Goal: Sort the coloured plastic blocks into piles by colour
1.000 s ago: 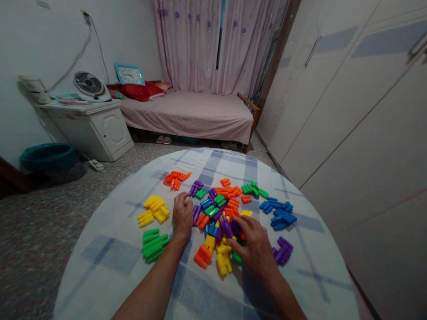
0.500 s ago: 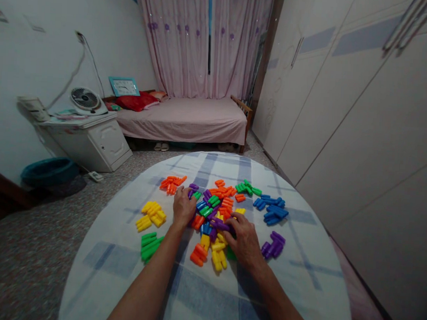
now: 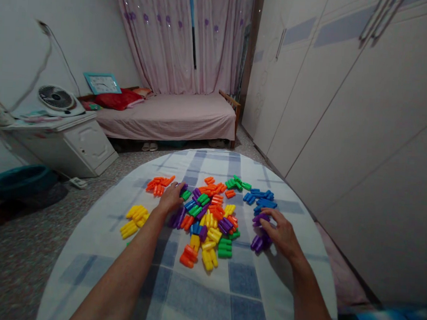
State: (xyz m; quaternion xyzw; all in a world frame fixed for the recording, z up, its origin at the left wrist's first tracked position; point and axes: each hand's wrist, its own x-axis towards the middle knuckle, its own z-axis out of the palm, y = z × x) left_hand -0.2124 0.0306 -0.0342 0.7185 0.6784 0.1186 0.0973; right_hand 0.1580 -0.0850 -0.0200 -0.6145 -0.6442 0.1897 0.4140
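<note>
A mixed heap of coloured plastic blocks [image 3: 211,216] lies in the middle of a round table with a blue-checked cloth [image 3: 200,291]. My left hand [image 3: 171,198] rests at the heap's left edge, fingers curled over purple and green blocks; what it holds, if anything, is hidden. My right hand [image 3: 281,231] is over at the right, its fingers pinching a purple block [image 3: 260,219] just above the purple pile [image 3: 259,242]. Sorted piles ring the heap: orange [image 3: 158,184], yellow [image 3: 135,219], green [image 3: 238,183], blue [image 3: 258,199].
Beyond the table stand a bed with a pink cover [image 3: 173,116], a white cabinet [image 3: 64,141] with a fan [image 3: 56,98] on it, and a teal basin [image 3: 19,182] on the floor. Wardrobe doors [image 3: 343,114] line the right side.
My right hand has left the middle heap and moved right with a purple block to the purple pile. My left hand shifted slightly up and left. The camera turned right.
</note>
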